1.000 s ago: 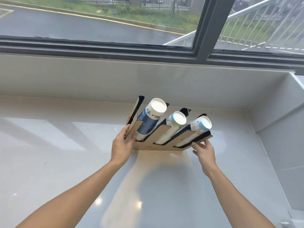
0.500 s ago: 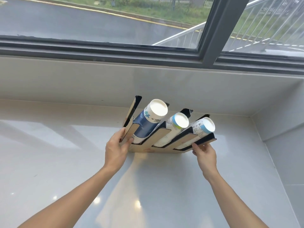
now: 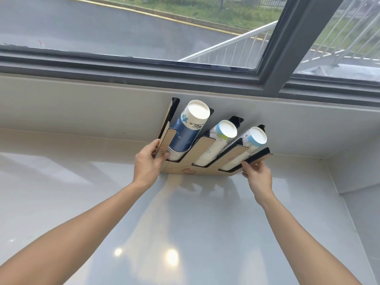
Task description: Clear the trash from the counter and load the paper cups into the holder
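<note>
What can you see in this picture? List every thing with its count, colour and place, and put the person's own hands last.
cup holder: one, tan board with black dividers, at the back of the counter near the wall, leaning back.
large cup stack: one, dark blue and white, left slot of the holder.
middle cup stack: one, white with a green band, middle slot.
right cup stack: one, white with a light blue band, right slot.
counter: one, glossy white, under the holder.
window: one, dark grey frame, above the wall behind the counter.
left hand: one, gripping the holder's left edge.
right hand: one, gripping the holder's right edge.
</note>
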